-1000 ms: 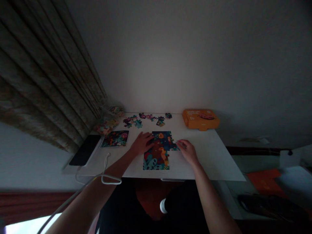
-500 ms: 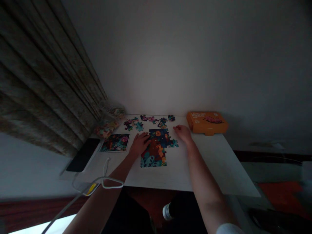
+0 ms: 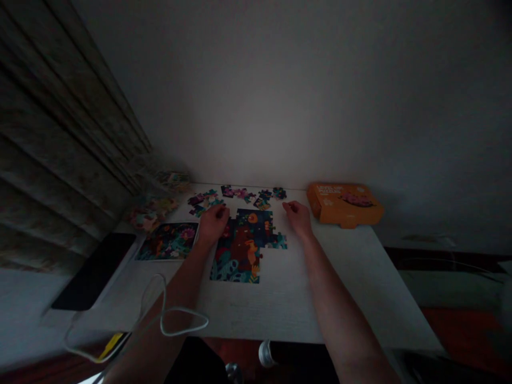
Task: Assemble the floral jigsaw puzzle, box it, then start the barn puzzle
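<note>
A partly joined jigsaw puzzle (image 3: 240, 245) lies flat on the white table, showing dark blue, brown and teal artwork with an orange animal. At its upper left edge is my left hand (image 3: 214, 223), fingers curled in, close to a cluster of loose puzzle pieces (image 3: 202, 198). Whatever those fingers hold, if anything, is hidden. My right hand (image 3: 299, 217) is to the right of the puzzle, thumb and fingers pinched together; I cannot make out anything between them. More loose pieces (image 3: 240, 193) lie along the back, some (image 3: 279, 193) just beyond my right hand.
An orange puzzle box (image 3: 346, 205) stands at the back right. On the left are a printed picture (image 3: 170, 241), a black phone-like slab (image 3: 96, 272) and a plastic bag (image 3: 154, 208) of colourful contents. A white cable (image 3: 163, 309) loops above my left forearm. Curtains (image 3: 60, 117) hang at left.
My left hand has come off the puzzle's left edge towards the loose pieces, its fingers now curled instead of spread. The right hand stays pinched beside the puzzle. The view has shifted slightly.
</note>
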`<state>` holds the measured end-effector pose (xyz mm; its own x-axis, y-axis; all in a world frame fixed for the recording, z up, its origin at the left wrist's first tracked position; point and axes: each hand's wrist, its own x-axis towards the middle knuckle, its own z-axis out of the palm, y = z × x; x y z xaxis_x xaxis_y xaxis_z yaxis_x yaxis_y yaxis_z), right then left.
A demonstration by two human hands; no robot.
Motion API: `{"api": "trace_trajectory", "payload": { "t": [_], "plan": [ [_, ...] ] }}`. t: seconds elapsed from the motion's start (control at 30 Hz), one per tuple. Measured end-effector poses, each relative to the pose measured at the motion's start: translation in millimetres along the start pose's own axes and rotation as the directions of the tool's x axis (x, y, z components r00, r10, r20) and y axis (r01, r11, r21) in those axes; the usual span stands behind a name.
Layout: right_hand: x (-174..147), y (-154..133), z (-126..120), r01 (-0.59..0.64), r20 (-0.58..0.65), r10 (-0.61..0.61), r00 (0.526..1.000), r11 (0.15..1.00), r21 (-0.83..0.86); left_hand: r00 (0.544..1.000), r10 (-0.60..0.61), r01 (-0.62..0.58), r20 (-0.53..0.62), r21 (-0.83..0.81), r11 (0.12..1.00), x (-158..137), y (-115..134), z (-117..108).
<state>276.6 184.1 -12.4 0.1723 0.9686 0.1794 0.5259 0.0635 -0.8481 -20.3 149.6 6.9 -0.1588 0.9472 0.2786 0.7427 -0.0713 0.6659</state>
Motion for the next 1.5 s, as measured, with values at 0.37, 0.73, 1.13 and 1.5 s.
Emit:
{"api": "trace_trajectory", "payload": {
  "t": [0.37,0.73,1.13,1.5],
  "plan": [
    [-7.2,-6.1,5.8,0.018,0.103,-0.005,0.995,0.993,-0.120,0.992,-0.012,0.019,0.125,-0.054,0.998,-1.1,7.6,-4.6],
    [-6.5,-8.8,3.9,0.042,0.117,-0.025,0.993,0.988,-0.145,0.993,0.107,-0.094,-0.045,0.235,0.967,27.4,-3.5,13.5],
    [-3.4,-5.2,5.7,0.022,0.140,-0.001,0.990,0.988,-0.150,0.994,-0.044,-0.009,0.104,0.466,0.885,72.8,19.6,46.6],
    [-5.6,-13.2,1.3,0.011,0.149,0.006,0.989,0.994,-0.113,0.979,-0.170,0.201,-0.110,0.437,0.877,47.3,-34.5,-15.9]
  ]
}}
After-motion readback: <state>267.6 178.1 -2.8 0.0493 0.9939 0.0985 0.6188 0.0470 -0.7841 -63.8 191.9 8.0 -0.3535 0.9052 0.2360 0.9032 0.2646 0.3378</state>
